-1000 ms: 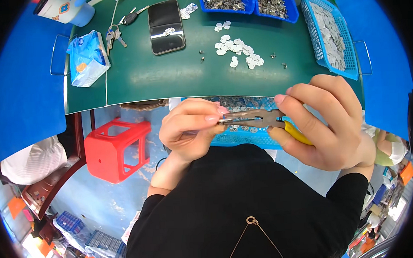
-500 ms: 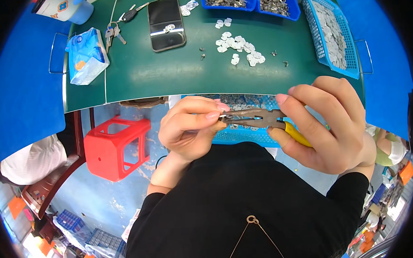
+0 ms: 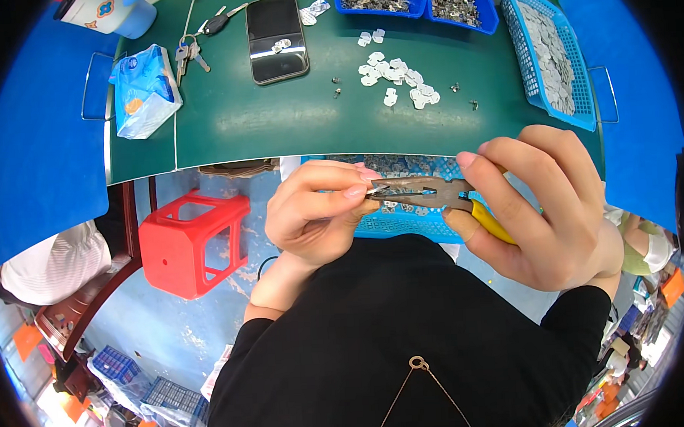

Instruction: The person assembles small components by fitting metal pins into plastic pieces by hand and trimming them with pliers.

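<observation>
Between its thumb and fingertips, my left hand (image 3: 311,207) pinches a small white piece (image 3: 372,188), mostly hidden by the fingers. My right hand (image 3: 548,208) is wrapped loosely round the yellow handles of long-nosed pliers (image 3: 436,192). The plier tips point left and meet the piece at my left fingertips, their jaws slightly apart. Whether they grip it is too small to tell. Below the hands, a light blue basket (image 3: 407,227) holds many small pieces. Flat white pieces (image 3: 395,72) lie scattered on the green table (image 3: 277,125) beyond.
Blue trays (image 3: 462,26) of small metal parts stand at the back, and a blue basket (image 3: 537,98) of flat pieces at the right. A phone (image 3: 276,25), keys (image 3: 190,56), tissue pack (image 3: 144,92) and cup (image 3: 108,16) lie left. A red stool (image 3: 172,255) stands below.
The plier jaws have parted slightly at the tips, and the pliers have tilted a little. Both hands stay in nearly the same place.
</observation>
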`<state>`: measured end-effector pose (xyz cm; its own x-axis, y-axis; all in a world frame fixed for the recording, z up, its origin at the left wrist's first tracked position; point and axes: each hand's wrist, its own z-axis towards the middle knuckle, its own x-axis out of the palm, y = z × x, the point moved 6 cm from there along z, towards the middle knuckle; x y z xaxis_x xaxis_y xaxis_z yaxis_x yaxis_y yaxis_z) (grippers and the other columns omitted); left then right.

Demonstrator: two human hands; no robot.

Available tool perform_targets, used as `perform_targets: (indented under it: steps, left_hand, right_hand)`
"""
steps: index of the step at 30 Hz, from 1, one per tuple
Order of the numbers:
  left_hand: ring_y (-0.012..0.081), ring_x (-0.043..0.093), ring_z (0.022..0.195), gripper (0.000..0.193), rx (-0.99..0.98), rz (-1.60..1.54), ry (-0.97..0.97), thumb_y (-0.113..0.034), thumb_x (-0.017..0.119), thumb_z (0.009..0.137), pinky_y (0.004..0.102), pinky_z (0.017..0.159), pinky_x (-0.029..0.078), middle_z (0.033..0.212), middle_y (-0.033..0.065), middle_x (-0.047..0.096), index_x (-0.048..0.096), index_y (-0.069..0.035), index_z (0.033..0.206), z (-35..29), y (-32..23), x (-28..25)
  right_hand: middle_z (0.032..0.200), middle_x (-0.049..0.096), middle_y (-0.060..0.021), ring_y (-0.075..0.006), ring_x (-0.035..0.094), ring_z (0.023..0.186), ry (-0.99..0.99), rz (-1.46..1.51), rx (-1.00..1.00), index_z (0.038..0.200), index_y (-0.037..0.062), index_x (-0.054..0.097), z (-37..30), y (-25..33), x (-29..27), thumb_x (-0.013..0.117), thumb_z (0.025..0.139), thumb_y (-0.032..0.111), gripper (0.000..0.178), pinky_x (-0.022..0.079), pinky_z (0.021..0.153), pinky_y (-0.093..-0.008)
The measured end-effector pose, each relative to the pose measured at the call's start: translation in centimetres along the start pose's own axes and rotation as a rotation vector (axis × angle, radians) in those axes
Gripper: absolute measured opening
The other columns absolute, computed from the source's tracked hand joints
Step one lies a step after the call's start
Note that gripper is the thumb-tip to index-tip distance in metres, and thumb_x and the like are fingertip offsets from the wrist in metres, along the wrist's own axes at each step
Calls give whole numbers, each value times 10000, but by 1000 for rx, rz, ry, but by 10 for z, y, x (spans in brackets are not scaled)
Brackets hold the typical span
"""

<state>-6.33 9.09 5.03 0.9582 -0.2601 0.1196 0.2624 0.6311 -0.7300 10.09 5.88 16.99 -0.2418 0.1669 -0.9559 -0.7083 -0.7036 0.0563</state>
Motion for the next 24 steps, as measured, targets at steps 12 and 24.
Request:
perform_targets:
  steps: [12, 24]
  left_hand:
    - [247, 639, 763, 214, 17, 144, 65, -78, 736, 774, 380, 731, 549, 832, 137, 642, 575, -52, 913, 0, -8, 0]
    - [231, 673, 731, 326, 125, 236, 49, 74, 769, 620, 319, 654, 572, 807, 76, 662, 630, -70, 878, 10, -18, 1]
  right_hand:
    - [896, 580, -151, -291, 543, 758, 18, 29, 4, 963, -58, 624, 0, 5, 4, 780, 555, 117, 471, 475, 600, -335]
    - [844, 576, -157, -297, 546, 716, 16, 10, -24, 939, -74, 620, 2, 7, -5, 771, 555, 108, 451, 474, 566, -336]
